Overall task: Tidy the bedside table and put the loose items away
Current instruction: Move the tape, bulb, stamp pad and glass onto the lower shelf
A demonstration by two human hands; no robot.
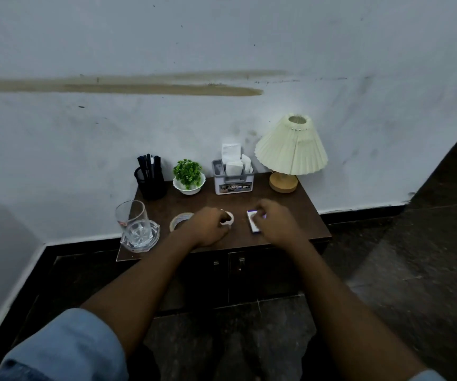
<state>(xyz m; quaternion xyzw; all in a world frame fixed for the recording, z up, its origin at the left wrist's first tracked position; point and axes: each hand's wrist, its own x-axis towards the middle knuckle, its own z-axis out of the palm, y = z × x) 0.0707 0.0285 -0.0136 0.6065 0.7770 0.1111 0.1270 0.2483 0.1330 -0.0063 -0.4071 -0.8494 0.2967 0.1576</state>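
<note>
Currently left hand (211, 226) grips small white roll (229, 219), right hand (272, 224) pinches flat white-purple box (250, 217). Grasped for stowing (my guess).

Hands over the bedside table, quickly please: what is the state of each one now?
Left hand: closed, fingers curled round a small white ring-shaped item.
Right hand: closed, pinching the small white box.

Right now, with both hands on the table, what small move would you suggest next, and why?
Probably lift both items toward the grey organizer: the left hand grips a small white roll, the right hand seems to pinch a small white box, and the organizer stands just behind them, open-topped.
</note>
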